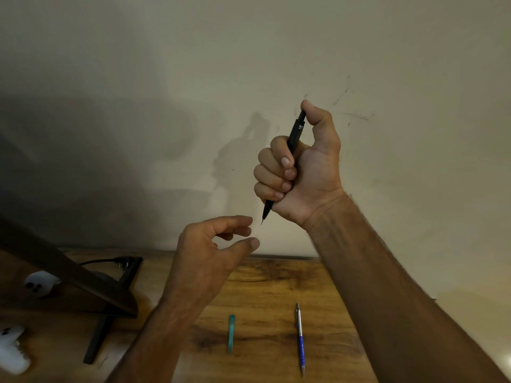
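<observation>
Black pencil point(295, 132), mechanical: likely light, stiff, smooth; thin lead tip point(262, 221) fragile. Right hand point(304, 172) gripping barrel in fist, thumb resting on top cap, holding it aloft above surface point(276, 286), tip pointing down. Left hand point(204, 250) hovering open beside tip, holding nothing. Best hold: mid-barrel.

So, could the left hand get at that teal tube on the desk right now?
Probably yes: the left hand holds nothing, and the teal tube lies uncovered on the desk below it, apart from the blue pencil.
</observation>
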